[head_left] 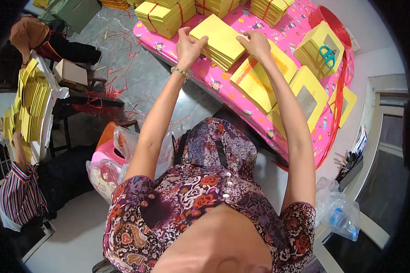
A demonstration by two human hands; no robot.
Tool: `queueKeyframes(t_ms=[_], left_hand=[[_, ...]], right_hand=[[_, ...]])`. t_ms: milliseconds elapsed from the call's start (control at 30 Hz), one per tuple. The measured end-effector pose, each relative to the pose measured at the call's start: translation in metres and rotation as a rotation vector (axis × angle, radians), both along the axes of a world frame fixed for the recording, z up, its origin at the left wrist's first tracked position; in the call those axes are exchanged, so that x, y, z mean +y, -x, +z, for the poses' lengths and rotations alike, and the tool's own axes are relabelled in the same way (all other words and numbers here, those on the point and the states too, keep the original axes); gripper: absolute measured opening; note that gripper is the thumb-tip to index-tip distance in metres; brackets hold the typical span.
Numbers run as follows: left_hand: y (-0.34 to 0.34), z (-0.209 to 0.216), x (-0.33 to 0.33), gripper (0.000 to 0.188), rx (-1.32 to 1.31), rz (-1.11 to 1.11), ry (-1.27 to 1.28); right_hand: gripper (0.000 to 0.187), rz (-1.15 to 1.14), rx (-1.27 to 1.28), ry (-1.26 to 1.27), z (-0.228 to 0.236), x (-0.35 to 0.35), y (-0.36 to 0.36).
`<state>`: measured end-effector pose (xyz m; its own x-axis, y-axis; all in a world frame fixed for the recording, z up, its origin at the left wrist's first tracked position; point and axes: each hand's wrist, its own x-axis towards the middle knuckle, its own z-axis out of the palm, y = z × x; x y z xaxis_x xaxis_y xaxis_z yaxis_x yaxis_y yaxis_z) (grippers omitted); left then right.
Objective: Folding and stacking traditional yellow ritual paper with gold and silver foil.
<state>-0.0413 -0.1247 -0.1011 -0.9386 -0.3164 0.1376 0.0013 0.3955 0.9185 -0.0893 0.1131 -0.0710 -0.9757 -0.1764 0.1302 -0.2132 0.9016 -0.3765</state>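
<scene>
A thick stack of yellow paper (217, 40) sits at the near edge of the pink patterned tabletop. My left hand (190, 49) grips its left side, thumb along the edge. On the opposite side my right hand (257, 45) has its thumb against the right corner. The undersides of my fingers are partly hidden. Just right of the stack, beneath my right forearm, lies a yellow paper bundle with an orange-red mark (255, 84). Behind the stack stand yellow bundles tied with red strips (161, 18).
Teal-handled scissors (327, 57) rest on a yellow pile at the right. Red plastic strips (341, 98) hang over the table's right side near a red round basin (321, 16). At left, two other people work beside a table of yellow paper (36, 98). Red scraps (114, 91) litter the floor.
</scene>
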Motion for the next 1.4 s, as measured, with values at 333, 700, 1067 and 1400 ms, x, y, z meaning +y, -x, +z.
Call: queueKeyframes(t_ms=[333,700,1067,1400], left_hand=[[0.008,0.017,-0.005,0.071,0.027,-0.100,0.119],[-0.075,0.005,0.038,0.021,0.315,-0.160,-0.043],[-0.100,-0.029,0.065,0.052,0.215,-0.568,0.262],[-0.099,-0.022,0.066,0.053,0.176,-0.605,0.275]], right_hand=[[0.040,0.045,0.147,0.325,0.018,0.050,-0.049],[0.076,0.273,0.126,-0.154,0.032,0.057,-0.171],[0.069,0.255,0.064,-0.115,0.018,0.065,-0.170],[0.047,0.232,0.158,-0.153,0.021,0.060,-0.183]])
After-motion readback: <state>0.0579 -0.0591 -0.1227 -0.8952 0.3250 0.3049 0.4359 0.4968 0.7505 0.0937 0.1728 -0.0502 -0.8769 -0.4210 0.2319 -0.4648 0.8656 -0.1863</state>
